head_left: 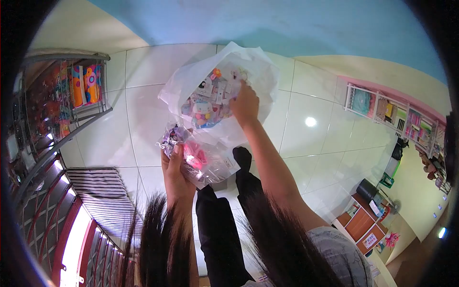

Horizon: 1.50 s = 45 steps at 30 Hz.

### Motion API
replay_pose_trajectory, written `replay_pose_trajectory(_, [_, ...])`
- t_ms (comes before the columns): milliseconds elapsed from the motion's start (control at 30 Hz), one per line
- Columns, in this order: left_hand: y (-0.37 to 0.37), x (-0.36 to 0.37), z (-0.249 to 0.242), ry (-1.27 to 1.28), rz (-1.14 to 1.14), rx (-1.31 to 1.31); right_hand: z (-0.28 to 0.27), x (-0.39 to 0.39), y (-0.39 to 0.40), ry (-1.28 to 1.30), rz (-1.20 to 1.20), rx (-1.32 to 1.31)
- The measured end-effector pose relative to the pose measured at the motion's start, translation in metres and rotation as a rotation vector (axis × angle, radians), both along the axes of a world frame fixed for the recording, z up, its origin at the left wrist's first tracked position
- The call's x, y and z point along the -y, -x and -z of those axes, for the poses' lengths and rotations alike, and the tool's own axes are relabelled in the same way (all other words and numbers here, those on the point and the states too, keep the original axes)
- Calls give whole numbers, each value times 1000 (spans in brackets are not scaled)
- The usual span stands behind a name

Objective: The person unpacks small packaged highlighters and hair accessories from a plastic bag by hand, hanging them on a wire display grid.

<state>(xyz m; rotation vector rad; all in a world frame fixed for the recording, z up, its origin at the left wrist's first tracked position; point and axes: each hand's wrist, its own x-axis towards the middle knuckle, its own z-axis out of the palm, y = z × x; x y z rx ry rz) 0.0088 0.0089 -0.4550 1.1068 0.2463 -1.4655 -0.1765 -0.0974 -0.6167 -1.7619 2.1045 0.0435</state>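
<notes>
A large white plastic bag [174, 93] stands wide open on the floor, filled with small packaged trinkets [203, 107] in pastel colours. My right hand [245, 104] reaches inside it, fingers curled down among the packets at the right; whatever the fingertips pinch is hidden. Closer to me, my left hand [174, 165] grips clear plastic packets, thumb on top. One packet holds a purple and black character trinket [173, 136], another a bright pink item [195, 154]. A white label shows at the right end of the clear wrapping.
White glossy tiles [311, 162] cover the floor. At left stands a metal rack [86, 86] with colourful goods, near a striped mat [103, 189]. A white wire shelf [392, 112] lines the right wall. A wooden cabinet [361, 222] stands lower right. My feet are just below the bag.
</notes>
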Motion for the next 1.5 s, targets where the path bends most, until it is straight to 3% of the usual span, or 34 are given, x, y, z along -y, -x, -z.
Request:
replay_pose_trajectory(100, [-2, -6, 7, -1, 26, 0, -2, -14, -25, 85, -388, 297])
replay_pose_trajectory(200, [-3, -10, 10, -4, 84, 44, -15, -20, -46, -300, -165, 811])
replay_pose_trajectory(300, [-3, -10, 8, -22, 66, 62, -26, 11, -47, -160, 166, 531])
replay_pose_trajectory(367, [-5, -13, 8, -33, 61, 57, -7, 27, -30, 160, 104, 251])
replay_pose_trajectory(567, [-15, -24, 26, -27, 18, 56, 47, 60, -9, 141, -130, -316])
replay_pose_trajectory(667, [-17, -24, 27, -27, 12, 62, 35, 77, -6, -184, -38, -175])
replay_pose_trajectory(767, [-15, -20, 24, 4, -39, 21, 23, 83, -6, -295, -91, -138])
replay_pose_trajectory(867, [-20, -18, 24, 87, -65, -90, 41, 64, -12, -225, -235, -80])
replay_pose_trajectory(967, [-18, -10, 20, -21, -3, 82, 54, 55, -15, -368, -283, 47])
replay_pose_trajectory(1067, [-17, -2, 14, 11, -7, 162, 60, 43, -11, -140, -356, -52])
replay_pose_trajectory(1267, [-13, 7, -3, -40, 16, 251, 64, 48, 9, -107, -175, 111])
replay_pose_trajectory(1367, [-12, 2, -5, -33, 40, 249, 35, 47, 13, 89, 21, 337])
replay_pose_trajectory(1500, [-17, -2, -13, 65, 219, 35, -70, 21, 11, 129, 85, 466])
